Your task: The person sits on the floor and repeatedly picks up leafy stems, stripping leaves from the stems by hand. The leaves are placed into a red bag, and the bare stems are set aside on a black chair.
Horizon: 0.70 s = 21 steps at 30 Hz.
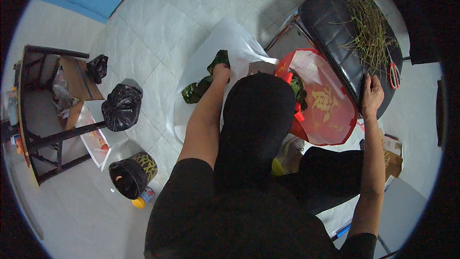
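My left hand is over a white plastic bag spread on the floor, its fingers closed on dark green leaves. More leaves lie just beside that hand on the bag. My right hand rests at the near edge of a black padded seat, by the lower ends of a pile of thin green stems; whether it grips any stem cannot be told. Scissors with red and white handles lie on the seat right of that hand. A red bag with leaves inside stands between my knee and the seat.
A tied black plastic bag hangs at the end of a black table leg on the left. Below it stand a lined waste bin and a container with a yellow lid. A cardboard box sits by the table, another at the right.
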### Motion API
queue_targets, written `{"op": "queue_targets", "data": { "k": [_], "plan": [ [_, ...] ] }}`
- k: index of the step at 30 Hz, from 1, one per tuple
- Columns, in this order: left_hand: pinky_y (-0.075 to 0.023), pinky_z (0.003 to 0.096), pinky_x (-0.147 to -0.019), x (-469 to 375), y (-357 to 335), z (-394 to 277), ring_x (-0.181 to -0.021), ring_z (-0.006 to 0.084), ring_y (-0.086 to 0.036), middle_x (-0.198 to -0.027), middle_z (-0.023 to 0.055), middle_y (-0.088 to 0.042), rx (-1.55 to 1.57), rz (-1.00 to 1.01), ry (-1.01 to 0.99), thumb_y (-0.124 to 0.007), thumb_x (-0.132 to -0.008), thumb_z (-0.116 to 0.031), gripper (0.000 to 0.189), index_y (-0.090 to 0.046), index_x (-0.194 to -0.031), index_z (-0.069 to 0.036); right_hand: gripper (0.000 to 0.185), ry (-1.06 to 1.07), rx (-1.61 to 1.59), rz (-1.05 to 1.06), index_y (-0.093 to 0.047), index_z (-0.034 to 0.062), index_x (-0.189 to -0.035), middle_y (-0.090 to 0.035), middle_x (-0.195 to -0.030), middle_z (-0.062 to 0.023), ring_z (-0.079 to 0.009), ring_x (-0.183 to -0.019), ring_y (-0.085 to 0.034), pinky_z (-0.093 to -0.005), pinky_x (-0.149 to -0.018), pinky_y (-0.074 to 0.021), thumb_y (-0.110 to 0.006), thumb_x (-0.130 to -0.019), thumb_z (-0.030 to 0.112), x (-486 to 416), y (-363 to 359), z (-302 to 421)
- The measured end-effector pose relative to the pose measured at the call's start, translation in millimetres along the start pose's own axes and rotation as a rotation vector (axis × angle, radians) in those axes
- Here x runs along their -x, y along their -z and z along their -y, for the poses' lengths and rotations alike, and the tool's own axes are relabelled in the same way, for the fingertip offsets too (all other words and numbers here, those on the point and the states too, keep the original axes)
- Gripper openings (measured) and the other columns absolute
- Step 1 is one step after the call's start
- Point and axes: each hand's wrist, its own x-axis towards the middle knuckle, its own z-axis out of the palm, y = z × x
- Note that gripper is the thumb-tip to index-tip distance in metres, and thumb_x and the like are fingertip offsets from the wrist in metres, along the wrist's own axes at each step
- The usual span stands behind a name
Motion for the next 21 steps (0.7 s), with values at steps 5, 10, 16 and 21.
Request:
{"op": "queue_targets", "data": {
  "k": [5, 10, 16, 21],
  "plan": [
    [-0.0453, 0.0370, -0.073, 14, 7, 6, -0.083, 0.0305, -0.059, -0.088, 0.0169, -0.062, 0.234, -0.159, -0.017, -0.062, -0.069, -0.017, 0.024, -0.063, -0.087, -0.002, 0.030, -0.044, -0.059, 0.023, -0.056, 0.0041, -0.082, -0.056, -0.074, -0.0180, -0.0351, -0.067, -0.054, -0.0382, -0.060, -0.0418, -0.048, -0.085, 0.033, 2, 1, 5],
    [-0.0448, 0.0289, -0.068, 42, 44, 18, -0.077, 0.0166, -0.056, -0.084, 0.0070, -0.060, 0.673, -0.139, -0.022, -0.062, -0.073, -0.017, 0.025, -0.060, -0.091, -0.001, 0.031, 0.001, -0.062, -0.013, -0.056, 0.0045, -0.081, -0.057, -0.075, -0.0176, -0.0348, -0.069, -0.055, -0.0378, -0.060, -0.0419, -0.048, -0.084, 0.034, 2, 2, 6],
    [-0.0421, 0.0215, -0.063, 97, 88, 18, -0.072, 0.0086, -0.052, -0.081, 0.0017, -0.058, 0.749, -0.126, -0.131, -0.058, -0.078, -0.010, 0.014, -0.058, -0.089, -0.001, 0.032, 0.008, -0.084, -0.039, -0.055, 0.0047, -0.077, -0.059, -0.076, -0.0152, -0.0333, -0.071, -0.057, -0.0377, -0.061, -0.0427, -0.048, -0.084, 0.036, 3, 7, 12],
    [-0.0390, 0.0196, -0.063, 146, 132, -14, -0.071, 0.0070, -0.050, -0.080, 0.0001, -0.058, 0.691, -0.236, -0.297, -0.056, -0.076, 0.001, 0.011, -0.058, -0.087, -0.001, 0.032, -0.006, -0.061, -0.004, -0.056, 0.0059, -0.078, -0.060, -0.078, -0.0145, -0.0325, -0.072, -0.057, -0.0389, -0.061, -0.0432, -0.047, -0.083, 0.036, 3, 11, 16]
  ]
}}
